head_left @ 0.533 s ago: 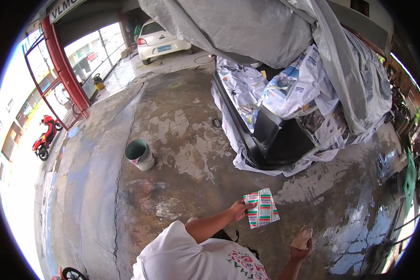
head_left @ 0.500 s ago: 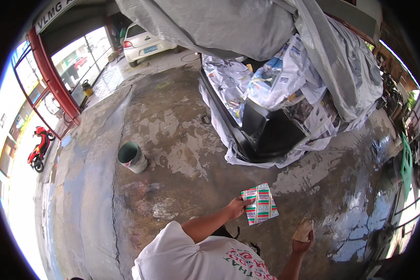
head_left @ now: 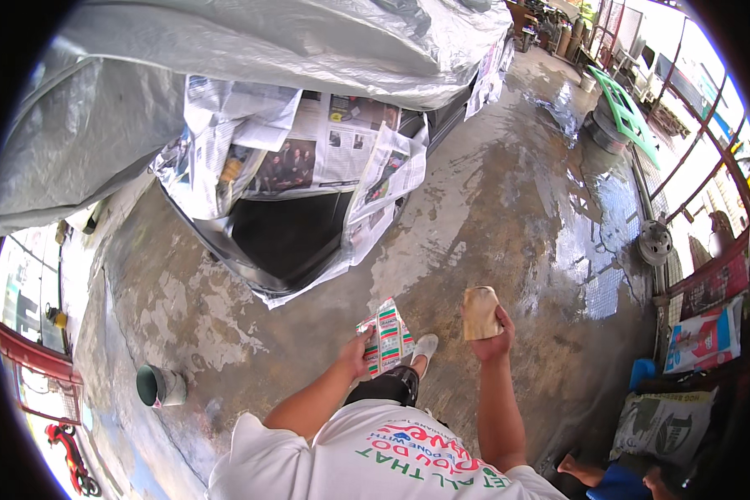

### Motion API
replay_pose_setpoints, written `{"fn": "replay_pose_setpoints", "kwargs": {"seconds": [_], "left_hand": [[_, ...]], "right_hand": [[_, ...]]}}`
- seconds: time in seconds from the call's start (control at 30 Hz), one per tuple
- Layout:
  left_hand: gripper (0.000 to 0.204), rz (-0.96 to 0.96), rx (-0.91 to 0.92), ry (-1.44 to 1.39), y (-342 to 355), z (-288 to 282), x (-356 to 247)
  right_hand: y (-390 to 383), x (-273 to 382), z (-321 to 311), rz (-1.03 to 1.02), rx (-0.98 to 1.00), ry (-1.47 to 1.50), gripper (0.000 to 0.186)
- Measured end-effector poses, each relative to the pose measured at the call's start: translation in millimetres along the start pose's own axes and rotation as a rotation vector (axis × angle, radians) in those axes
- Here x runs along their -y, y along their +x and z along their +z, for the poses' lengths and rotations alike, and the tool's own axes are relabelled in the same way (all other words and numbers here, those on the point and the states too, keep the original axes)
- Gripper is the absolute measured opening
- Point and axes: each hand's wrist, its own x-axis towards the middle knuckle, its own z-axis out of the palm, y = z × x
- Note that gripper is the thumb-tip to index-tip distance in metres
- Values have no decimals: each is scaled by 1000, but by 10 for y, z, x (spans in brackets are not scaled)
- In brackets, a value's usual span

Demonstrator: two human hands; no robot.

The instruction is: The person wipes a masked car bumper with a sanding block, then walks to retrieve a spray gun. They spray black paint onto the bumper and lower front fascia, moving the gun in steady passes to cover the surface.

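Left hand point(head_left: 356, 352) pinches a flat, red-and-green-banded packet point(head_left: 389, 335) by its near edge; right hand point(head_left: 496, 341) grips a tan, block-like piece point(head_left: 480, 313).

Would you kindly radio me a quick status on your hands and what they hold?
Left hand gripping striped sheet. Right hand gripping tan piece, apart from the sheet. Black panel and newspaper ahead, touching neither hand.

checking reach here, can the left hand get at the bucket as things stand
Probably not without stepping over: the left hand is taken up by a striped sheet, and the bucket stands well off to the left, though nothing visible blocks the way.
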Motion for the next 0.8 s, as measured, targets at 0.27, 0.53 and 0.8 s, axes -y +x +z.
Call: {"fn": "replay_pose_setpoints", "kwargs": {"seconds": [0.27,0.53,0.8], "left_hand": [[42,44,646,308,2004,3149,0],[35,48,829,322,3712,6140,363],[42,0,454,388,5097,7448,290]], "right_hand": [[11,3159,-589,-574,-353,-48,45],[145,4603,-1076,-778,-413,89,41],[2882,6755,-823,-507,-238,97,46]]}}
